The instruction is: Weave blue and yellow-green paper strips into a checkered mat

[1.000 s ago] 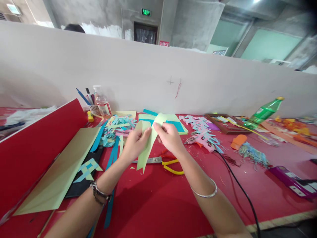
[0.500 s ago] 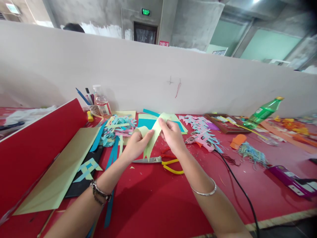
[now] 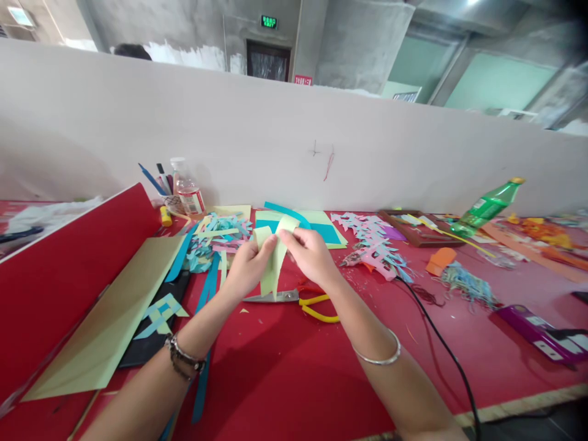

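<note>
While both hands meet above the middle of a red table (image 3: 294, 380), they pinch a folded piece of pale green paper (image 3: 272, 272) between them. The left hand (image 3: 248, 266) grips its left edge and the right hand (image 3: 310, 257) its upper right part, fingers (image 3: 267, 247) closed on the paper. The piece is held upright off the table, its narrow lower end hanging down. Just below it lie scissors (image 3: 294, 298) with yellow handles, flat on the table. A heap of cut paper strips (image 3: 215, 236) – blue, pink and green – sits behind the left hand, and a large pale green sheet (image 3: 110, 318) lies far left. A black cable (image 3: 441, 343) runs past the right forearm. A green plastic bottle (image 3: 489, 208) lies tilted, well apart on the right.
</note>
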`<state>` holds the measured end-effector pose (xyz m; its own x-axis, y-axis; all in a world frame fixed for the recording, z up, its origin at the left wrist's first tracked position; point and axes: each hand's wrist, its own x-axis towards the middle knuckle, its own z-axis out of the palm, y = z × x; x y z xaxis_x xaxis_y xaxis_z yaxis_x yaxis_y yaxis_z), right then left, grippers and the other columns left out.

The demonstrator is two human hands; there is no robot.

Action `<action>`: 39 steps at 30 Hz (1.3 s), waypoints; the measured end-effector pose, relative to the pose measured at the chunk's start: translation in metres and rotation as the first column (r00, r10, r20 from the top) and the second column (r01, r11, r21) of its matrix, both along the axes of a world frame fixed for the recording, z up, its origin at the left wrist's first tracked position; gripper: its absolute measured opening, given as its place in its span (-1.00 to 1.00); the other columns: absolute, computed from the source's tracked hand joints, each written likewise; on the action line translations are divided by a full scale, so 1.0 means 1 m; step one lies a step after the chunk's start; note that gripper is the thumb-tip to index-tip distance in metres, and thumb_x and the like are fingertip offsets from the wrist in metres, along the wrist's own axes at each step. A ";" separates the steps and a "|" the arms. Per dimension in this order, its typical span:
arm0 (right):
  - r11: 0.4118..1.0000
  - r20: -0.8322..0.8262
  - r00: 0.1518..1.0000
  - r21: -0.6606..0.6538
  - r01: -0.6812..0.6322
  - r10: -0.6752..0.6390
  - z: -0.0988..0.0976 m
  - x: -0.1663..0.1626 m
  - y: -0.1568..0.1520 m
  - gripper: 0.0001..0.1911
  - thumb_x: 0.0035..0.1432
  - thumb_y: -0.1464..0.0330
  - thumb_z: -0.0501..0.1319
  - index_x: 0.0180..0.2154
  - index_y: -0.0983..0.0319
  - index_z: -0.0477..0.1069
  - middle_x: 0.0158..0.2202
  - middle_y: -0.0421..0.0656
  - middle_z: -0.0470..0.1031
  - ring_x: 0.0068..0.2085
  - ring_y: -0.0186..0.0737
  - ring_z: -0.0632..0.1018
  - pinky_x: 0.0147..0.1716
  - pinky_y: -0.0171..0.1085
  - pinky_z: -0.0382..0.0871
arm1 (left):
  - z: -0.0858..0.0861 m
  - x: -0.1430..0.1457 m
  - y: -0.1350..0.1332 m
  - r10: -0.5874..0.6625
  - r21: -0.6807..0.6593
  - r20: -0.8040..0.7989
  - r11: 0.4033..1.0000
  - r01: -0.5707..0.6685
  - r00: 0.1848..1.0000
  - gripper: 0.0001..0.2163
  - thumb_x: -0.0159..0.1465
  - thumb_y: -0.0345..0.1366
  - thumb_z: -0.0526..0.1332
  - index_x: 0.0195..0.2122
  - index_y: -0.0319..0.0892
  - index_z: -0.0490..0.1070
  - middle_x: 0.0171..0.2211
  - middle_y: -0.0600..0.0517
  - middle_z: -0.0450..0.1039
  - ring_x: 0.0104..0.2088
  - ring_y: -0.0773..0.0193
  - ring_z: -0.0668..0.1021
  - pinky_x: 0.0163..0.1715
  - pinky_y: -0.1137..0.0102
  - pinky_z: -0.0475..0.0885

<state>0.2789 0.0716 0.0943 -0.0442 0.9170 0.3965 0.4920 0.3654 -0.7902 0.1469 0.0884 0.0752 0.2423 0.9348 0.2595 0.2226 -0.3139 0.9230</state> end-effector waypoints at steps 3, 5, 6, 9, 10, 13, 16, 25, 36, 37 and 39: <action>1.000 -0.028 1.000 -0.004 0.004 -0.004 0.000 0.001 0.001 -0.58 0.14 0.16 -0.01 -0.66 0.23 0.02 -0.73 -0.32 0.04 -0.66 -0.48 0.14 -0.66 -0.38 -0.03 | 0.002 0.000 0.000 0.053 -0.022 0.030 0.998 -0.053 0.998 -0.62 0.15 -0.02 -0.01 -0.65 -0.20 0.17 -0.74 0.18 0.06 -0.72 0.48 0.14 -0.74 0.53 0.00; 1.000 -0.075 0.997 -0.013 0.011 -0.012 -0.001 0.002 0.002 -0.58 0.14 0.15 -0.01 -0.66 0.23 0.03 -0.73 -0.32 0.07 -0.66 -0.48 0.15 -0.66 -0.39 -0.01 | 0.003 -0.001 -0.001 0.039 -0.057 0.056 0.998 -0.035 0.998 -0.62 0.14 0.00 -0.01 -0.64 -0.21 0.18 -0.73 0.17 0.09 -0.71 0.48 0.16 -0.73 0.53 0.02; 1.000 -0.105 0.994 -0.017 0.015 -0.017 -0.001 0.002 0.003 -0.58 0.14 0.15 -0.01 -0.66 0.23 0.03 -0.73 -0.32 0.07 -0.67 -0.48 0.15 -0.66 -0.39 0.00 | 0.004 -0.001 -0.002 0.012 -0.073 0.057 0.997 -0.008 0.998 -0.62 0.13 0.00 0.01 -0.63 -0.21 0.19 -0.72 0.17 0.11 -0.70 0.47 0.18 -0.72 0.54 0.04; 0.999 -0.181 0.983 -0.025 0.024 -0.028 -0.001 0.003 0.004 -0.57 0.14 0.13 -0.02 -0.65 0.23 0.03 -0.73 -0.32 0.08 -0.67 -0.48 0.15 -0.66 -0.40 0.02 | 0.003 0.000 -0.004 -0.062 -0.092 0.011 0.994 0.063 0.998 -0.64 0.12 -0.01 0.03 -0.61 -0.22 0.22 -0.71 0.15 0.16 -0.68 0.45 0.22 -0.70 0.54 0.07; 0.999 -0.186 0.982 -0.029 0.022 -0.027 -0.001 0.003 0.004 -0.57 0.14 0.12 -0.02 -0.65 0.22 0.03 -0.73 -0.32 0.08 -0.67 -0.48 0.14 -0.66 -0.40 0.01 | 0.002 0.000 -0.004 -0.065 -0.087 -0.008 0.994 0.064 0.998 -0.63 0.13 -0.01 0.02 -0.61 -0.21 0.22 -0.72 0.15 0.15 -0.69 0.45 0.22 -0.71 0.53 0.07; 0.999 -0.102 0.995 -0.033 -0.009 0.005 0.000 0.002 0.003 -0.55 0.13 0.10 -0.03 -0.66 0.22 -0.01 -0.72 -0.32 0.01 -0.66 -0.48 0.11 -0.66 -0.38 -0.04 | -0.001 0.000 -0.001 -0.010 -0.048 -0.057 0.999 0.007 0.998 -0.61 0.15 -0.02 -0.02 -0.65 -0.21 0.18 -0.75 0.16 0.08 -0.72 0.46 0.17 -0.72 0.52 0.02; 1.000 0.036 0.999 0.018 -0.015 0.015 0.000 0.000 -0.001 -0.55 0.12 0.14 0.00 -0.67 0.22 -0.07 -0.70 -0.32 -0.06 -0.64 -0.47 0.07 -0.66 -0.36 -0.11 | -0.001 -0.001 0.001 0.033 -0.016 -0.060 0.999 -0.034 0.998 -0.63 0.15 -0.04 -0.02 -0.66 -0.20 0.16 -0.75 0.17 0.05 -0.71 0.46 0.14 -0.72 0.51 0.00; 1.000 -0.105 0.994 0.003 0.029 -0.028 -0.002 0.003 0.005 -0.57 0.13 0.11 -0.03 -0.64 0.21 -0.03 -0.71 -0.33 -0.03 -0.65 -0.46 0.09 -0.66 -0.38 -0.06 | 0.007 -0.001 -0.004 0.012 -0.071 0.012 0.997 -0.012 1.000 -0.65 0.11 -0.02 0.04 -0.63 -0.20 0.18 -0.71 0.18 0.09 -0.68 0.46 0.18 -0.69 0.53 0.05; 0.999 -0.056 0.998 -0.023 -0.031 0.030 0.000 -0.001 0.001 -0.58 0.10 0.15 0.02 -0.65 0.22 -0.04 -0.69 -0.32 -0.05 -0.64 -0.47 0.07 -0.66 -0.37 -0.09 | 0.005 -0.001 -0.003 0.096 0.069 -0.185 0.994 -0.084 0.978 -0.61 0.19 -0.07 -0.08 -0.70 -0.19 0.10 -0.76 0.16 0.05 -0.69 0.45 0.16 -0.69 0.51 0.01; 0.999 -0.044 0.999 -0.041 -0.027 0.025 0.000 -0.002 0.001 -0.57 0.11 0.15 0.01 -0.66 0.22 -0.05 -0.70 -0.33 -0.07 -0.64 -0.47 0.06 -0.67 -0.37 -0.11 | 0.005 -0.001 -0.003 0.113 0.079 -0.179 0.992 -0.100 0.977 -0.61 0.19 -0.07 -0.07 -0.70 -0.18 0.09 -0.76 0.16 0.04 -0.69 0.45 0.15 -0.70 0.51 0.00; 0.997 -0.039 0.999 -0.074 -0.019 0.016 -0.001 -0.002 0.001 -0.57 0.12 0.15 0.00 -0.66 0.22 -0.05 -0.71 -0.33 -0.07 -0.66 -0.47 0.06 -0.68 -0.36 -0.12 | 0.006 -0.001 -0.004 0.127 0.076 -0.147 0.990 -0.117 0.981 -0.61 0.19 -0.08 -0.07 -0.70 -0.18 0.08 -0.76 0.16 0.05 -0.70 0.45 0.16 -0.71 0.51 0.01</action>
<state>0.2765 0.0729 0.0934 -0.0463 0.9431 0.3292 0.4548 0.3133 -0.8337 0.1459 0.0849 0.0809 0.1688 0.9417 0.2911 0.3985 -0.3354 0.8537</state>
